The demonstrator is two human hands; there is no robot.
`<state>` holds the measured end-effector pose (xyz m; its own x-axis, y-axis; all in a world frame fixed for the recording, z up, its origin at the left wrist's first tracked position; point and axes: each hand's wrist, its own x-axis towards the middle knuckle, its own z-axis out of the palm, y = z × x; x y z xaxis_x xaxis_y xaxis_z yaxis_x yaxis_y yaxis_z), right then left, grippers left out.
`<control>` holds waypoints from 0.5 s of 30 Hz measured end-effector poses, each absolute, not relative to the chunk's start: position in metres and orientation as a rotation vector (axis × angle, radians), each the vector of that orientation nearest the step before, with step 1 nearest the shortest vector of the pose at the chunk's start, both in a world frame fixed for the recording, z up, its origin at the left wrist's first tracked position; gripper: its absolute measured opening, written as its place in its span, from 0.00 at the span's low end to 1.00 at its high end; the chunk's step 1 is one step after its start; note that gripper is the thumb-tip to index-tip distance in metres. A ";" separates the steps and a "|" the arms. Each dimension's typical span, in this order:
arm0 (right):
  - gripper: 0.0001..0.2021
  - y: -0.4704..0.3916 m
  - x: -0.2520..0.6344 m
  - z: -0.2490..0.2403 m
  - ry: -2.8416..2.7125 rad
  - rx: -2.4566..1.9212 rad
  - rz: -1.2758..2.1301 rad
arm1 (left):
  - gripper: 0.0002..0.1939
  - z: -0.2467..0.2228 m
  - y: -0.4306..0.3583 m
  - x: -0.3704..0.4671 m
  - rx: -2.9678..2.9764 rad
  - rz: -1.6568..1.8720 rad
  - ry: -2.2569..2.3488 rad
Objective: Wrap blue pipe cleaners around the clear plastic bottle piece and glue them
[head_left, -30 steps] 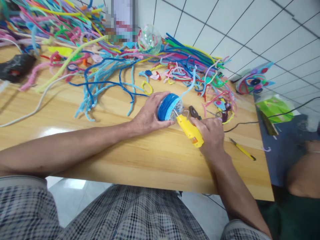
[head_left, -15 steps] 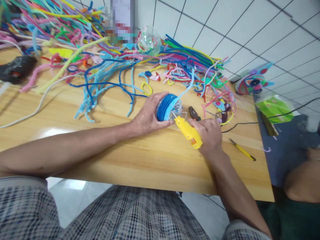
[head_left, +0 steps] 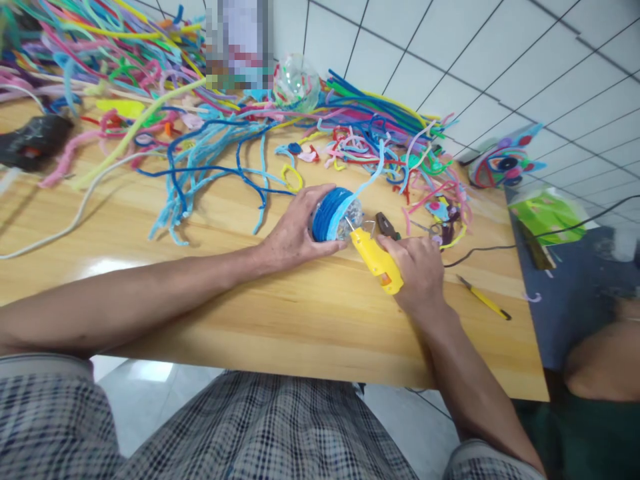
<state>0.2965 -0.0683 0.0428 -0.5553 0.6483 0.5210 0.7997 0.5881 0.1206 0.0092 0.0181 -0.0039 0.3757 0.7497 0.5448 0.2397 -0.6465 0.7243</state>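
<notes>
My left hand is wrapped round a clear plastic container lying on its side, its wall wound with dark blue pipe cleaner. A light blue pipe cleaner runs along the edge of the winding, its loose end sticking up to the right. In my right hand is a yellow hot glue gun, its metal nozzle at the container's uncovered end. Whether the nozzle touches the surface, I cannot tell. Just beyond my right hand lie dark-handled pliers.
Loose pipe cleaners cover the back of the wooden table. A clear plastic ball stands there. A black glue gun lies left, a yellow craft knife right. A decorated mask-like piece and another person's arm are at right.
Little differs. The glue gun's nozzle has shifted slightly along the light blue pipe cleaner's edge; the left hand keeps its hold on the container. The view has moved a touch.
</notes>
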 end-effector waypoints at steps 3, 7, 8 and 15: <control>0.25 -0.068 0.299 0.042 -2.386 -1.160 -0.479 | 0.50 -0.006 0.018 0.009 2.080 1.228 0.867; 0.25 -0.070 0.301 0.040 -2.401 -1.189 -0.446 | 0.51 -0.006 0.018 0.010 2.068 1.220 0.893; 0.24 -0.070 0.300 0.040 -2.409 -1.195 -0.448 | 0.51 -0.006 0.018 0.010 2.073 1.221 0.895; 0.22 -0.071 0.292 0.044 -2.407 -1.206 -0.497 | 0.51 -0.003 0.018 0.008 2.142 1.222 0.860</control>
<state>0.2915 -0.0708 0.0440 -0.5469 0.6722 0.4990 0.8149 0.5642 0.1330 0.0082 0.0183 -0.0031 0.3904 0.7396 0.5482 0.2663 -0.6607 0.7018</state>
